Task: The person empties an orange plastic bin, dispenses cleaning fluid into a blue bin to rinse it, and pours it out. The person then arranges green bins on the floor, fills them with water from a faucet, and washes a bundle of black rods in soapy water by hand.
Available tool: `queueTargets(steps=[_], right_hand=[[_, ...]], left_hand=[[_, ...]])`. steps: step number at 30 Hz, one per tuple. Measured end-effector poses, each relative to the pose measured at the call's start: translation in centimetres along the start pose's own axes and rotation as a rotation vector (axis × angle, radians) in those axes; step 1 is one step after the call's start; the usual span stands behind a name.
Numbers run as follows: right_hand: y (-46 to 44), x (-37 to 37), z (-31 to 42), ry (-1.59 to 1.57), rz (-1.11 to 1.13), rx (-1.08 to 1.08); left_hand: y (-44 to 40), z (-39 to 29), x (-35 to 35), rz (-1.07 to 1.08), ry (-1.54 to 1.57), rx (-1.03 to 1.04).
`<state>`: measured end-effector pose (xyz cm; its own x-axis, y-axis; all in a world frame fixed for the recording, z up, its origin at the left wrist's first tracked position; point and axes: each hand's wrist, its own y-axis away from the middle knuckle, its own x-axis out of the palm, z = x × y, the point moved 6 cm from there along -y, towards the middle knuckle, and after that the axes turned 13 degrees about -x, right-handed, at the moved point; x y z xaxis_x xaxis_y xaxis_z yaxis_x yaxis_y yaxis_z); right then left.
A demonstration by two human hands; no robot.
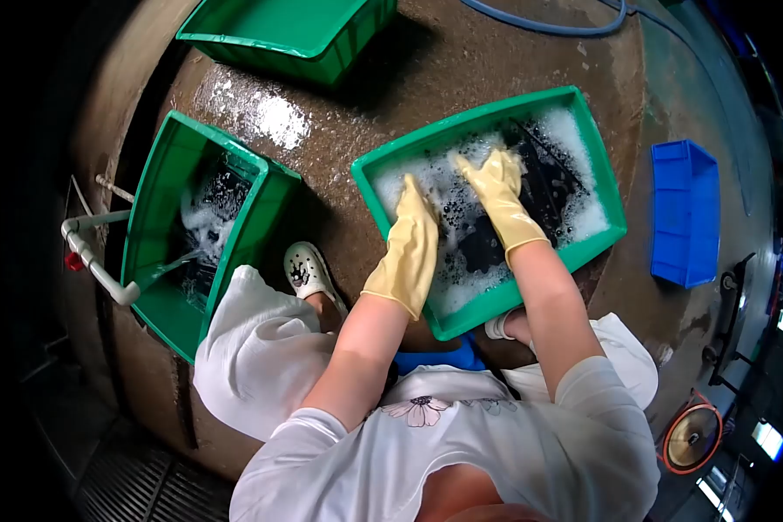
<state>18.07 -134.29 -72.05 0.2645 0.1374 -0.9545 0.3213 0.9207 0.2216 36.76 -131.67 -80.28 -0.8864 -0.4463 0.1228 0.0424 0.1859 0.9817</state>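
Observation:
Both my hands wear pale yellow rubber gloves and work over a green tub (602, 187) of soapy water. My left hand (415, 228) is turned edge-on at the tub's left side; one finger points up, and the others are hidden behind the hand or in foam. My right hand (498, 184) rests on a dark, flat, panel-like piece (550, 178) lying partly under the suds. Its thumb stands apart from the other fingers, which bend down toward the piece. White foam (578, 139) gathers around the edges of the water.
At the left, water from a white pipe (102, 277) runs into a second green tub (152, 217) holding dark pieces. Another green tub (274, 22) stands beyond. A blue bin (685, 213) lies to the right, and a grey hose (548, 28) crosses the wet floor.

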Motion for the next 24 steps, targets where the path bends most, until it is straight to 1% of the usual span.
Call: queueTargets(steps=[1, 2, 3, 4, 7, 8, 9, 11, 13, 14, 15, 17, 18, 19, 21, 22, 23, 24], right_hand=[[0.4, 0.5, 0.4, -0.131, 0.079, 0.058], [1.0, 0.0, 1.3, -0.226, 0.005, 0.048], [0.9, -0.1, 1.7, -0.254, 0.018, 0.059], [1.2, -0.8, 2.5, -0.327, 0.018, 0.004], [4.2, -2.2, 5.4, -0.455, 0.061, -0.192], [5.6, -3.0, 7.3, -0.418, 0.160, -0.208], [6.9, -2.2, 8.5, -0.378, -0.051, -0.347], [6.9, -2.7, 9.1, -0.280, -0.429, -0.538], [3.5, -2.4, 6.8, -0.426, -0.250, -0.350], [2.6, -3.4, 5.9, -0.535, -0.221, -0.235], [2.0, -2.7, 5.4, -0.564, -0.147, -0.166], [4.0, -3.0, 8.0, -0.432, -0.146, -0.358], [6.4, -3.5, 9.5, -0.490, -0.161, -0.452], [7.8, -2.4, 10.1, -0.425, -0.274, -0.543], [6.4, -1.3, 9.1, -0.301, -0.340, -0.558], [5.0, -1.8, 8.4, -0.176, -0.468, -0.515], [3.7, -4.1, 7.8, -0.345, -0.282, -0.378], [3.8, -3.4, 8.0, -0.391, -0.280, -0.370]], left_hand=[[-1.0, 0.0, -0.1, -0.008, -0.016, 0.000], [-2.2, -0.2, 0.6, 0.091, -0.049, 0.049], [-3.6, -0.2, 1.5, 0.193, -0.081, 0.094], [-4.0, -0.1, 2.3, 0.296, -0.110, 0.135], [-3.9, 0.5, 3.7, 0.518, -0.008, 0.091], [-3.2, 0.6, 3.6, 0.552, 0.006, 0.088], [-2.8, 0.7, 3.4, 0.572, 0.017, 0.079], [-2.1, 0.5, 3.2, 0.608, 0.045, 0.065], [-2.1, 0.5, 3.5, 0.632, 0.099, 0.041], [-2.1, 0.6, 3.8, 0.645, 0.149, 0.021], [-2.2, 0.6, 3.7, 0.651, 0.182, 0.010], [-1.1, 0.5, 3.8, 0.691, 0.118, 0.044], [-0.3, 0.4, 3.6, 0.696, 0.098, 0.050], [0.2, 0.5, 3.1, 0.696, 0.072, 0.057], [0.2, 0.3, 2.6, 0.697, 0.054, 0.057], [0.3, 0.2, 2.8, 0.707, 0.051, 0.062], [-0.1, 0.2, 2.9, 0.720, 0.053, 0.059], [-0.1, 0.3, 3.1, 0.735, 0.056, 0.059]])
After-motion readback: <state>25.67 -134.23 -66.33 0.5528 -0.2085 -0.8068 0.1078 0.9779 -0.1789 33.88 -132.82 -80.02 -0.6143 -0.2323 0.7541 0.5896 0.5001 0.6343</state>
